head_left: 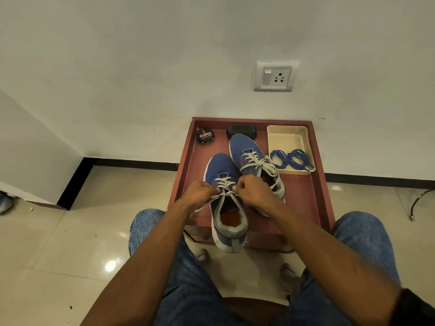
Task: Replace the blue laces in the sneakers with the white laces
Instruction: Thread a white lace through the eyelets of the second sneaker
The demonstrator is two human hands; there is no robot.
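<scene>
Sneakers, two of them, blue knit fabric with grey collars and white soles, sit on a small reddish-brown desk with a raised lip. The near sneaker lies toe-away at the middle of the desk, its heel hanging past the front edge at 6 o'clock; its open mouth shows an orange-red insole. The far sneaker sits just beside it toward 1 o'clock, toes pointing to the wall, and carries a flat white lace tied in a loose bow.

On the near sneaker a second white lace is threaded in crossed rows up the front. The left hand has its fingers curled and pinches one end of this lace at the shoe's 9 o'clock side; the flat end trails down past the wrist. The right hand is curled likewise and pinches the lace at the 3 o'clock side of the eyelets.

At 2 o'clock on the desk rests a shallow cream rectangular tray, smooth like plastic, with two blue laces coiled into rings at its near end. At 11 o'clock stands a round black polish tin, and at 12 o'clock, behind the far sneaker's toe, a black oblong block with rounded corners.

The person's knees in blue denim flank the desk over glossy cream floor tiles.
</scene>
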